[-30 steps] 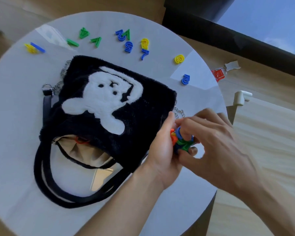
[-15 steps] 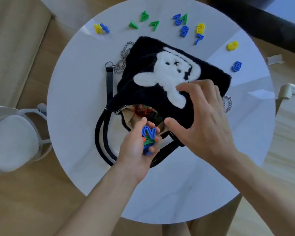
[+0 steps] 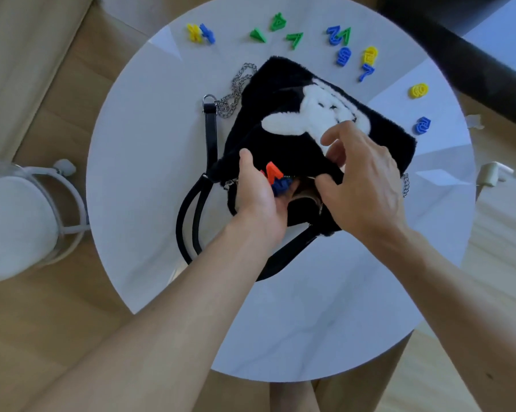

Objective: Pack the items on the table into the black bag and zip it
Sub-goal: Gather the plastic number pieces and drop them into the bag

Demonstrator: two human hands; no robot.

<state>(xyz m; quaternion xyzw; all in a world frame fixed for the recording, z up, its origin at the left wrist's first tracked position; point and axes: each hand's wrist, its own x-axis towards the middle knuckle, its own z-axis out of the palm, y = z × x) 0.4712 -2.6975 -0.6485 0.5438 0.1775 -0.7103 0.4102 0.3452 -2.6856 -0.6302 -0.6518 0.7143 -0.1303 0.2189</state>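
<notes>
A black furry bag with a white animal patch lies on the round white table, its mouth facing me. My left hand is at the open mouth, holding a bunch of plastic numbers, orange and blue. My right hand grips the upper edge of the bag's opening and holds it up. Several loose plastic numbers lie along the far rim: a yellow and blue pair, green ones, blue ones, a yellow one and a blue one.
The bag's black handles loop toward the left front, and its strap with chain lies at the back left. A white round stool stands left of the table. The floor is wood.
My left hand has carried the bunch of numbers from beside the bag up to its open mouth. My right hand has shifted from the bag's front face to the upper edge of the opening.
</notes>
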